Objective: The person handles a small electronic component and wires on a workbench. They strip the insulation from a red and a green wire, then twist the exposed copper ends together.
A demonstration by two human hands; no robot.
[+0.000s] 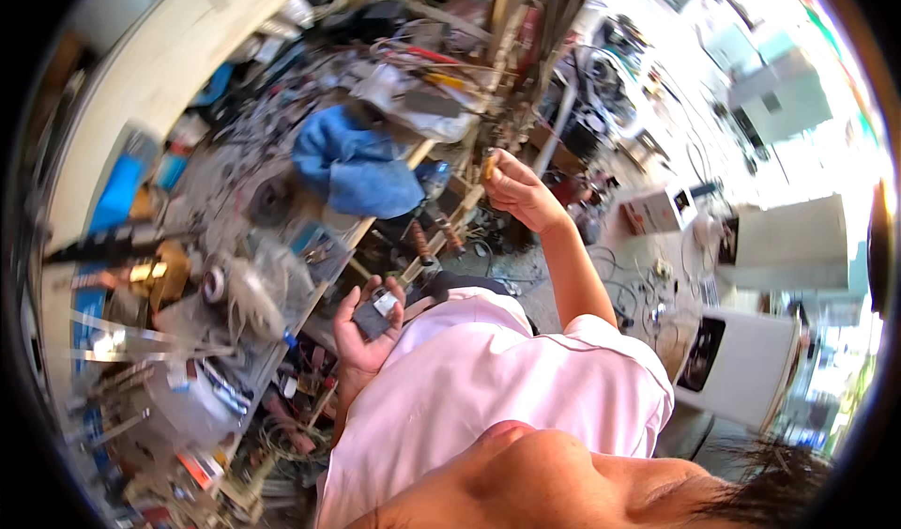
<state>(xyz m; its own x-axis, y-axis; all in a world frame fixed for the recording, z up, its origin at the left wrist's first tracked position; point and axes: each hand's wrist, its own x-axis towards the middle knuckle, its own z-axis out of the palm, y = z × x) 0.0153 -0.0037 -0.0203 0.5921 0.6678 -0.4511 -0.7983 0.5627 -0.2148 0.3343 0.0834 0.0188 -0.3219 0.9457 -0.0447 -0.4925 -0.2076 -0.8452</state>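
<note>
With the left hand (355,349), at seven to eight o'clock from the view's middle, palm up and loosely curled, cradles a flat dark grey block (372,321) with a pale patch at its upper end, lying against palm and fingers. With the right hand (519,191), between one and two o'clock, raised and pinched narrow, grips a small brassy-yellow piece (488,166) at the tips of thumb and fingers, too blurred to identify. Holds the block low, beside a pink shirt (469,369), and the piece higher and farther out, well apart from it.

Has a cluttered workbench (420,153) spreading from seven round to twelve o'clock, with its front edge (362,233) slanting past just beyond the left hand. Has grey floor (537,294) showing at four o'clock, between bench and right forearm (577,266), and more toward three, crossed by loose dark cables (610,259).

Farther off, sees a large pale cabinet (788,247) at three o'clock, a white open-fronted case (737,365) near four, and wooden posts (511,22) between twelve and one, beyond the right hand. On the bench, sees a crumpled blue cloth (352,158) between ten and eleven, and a clear plastic bag (282,276) between eight and nine. Near the middle, between both hands, meets brown ribbed handles (422,243).
</note>
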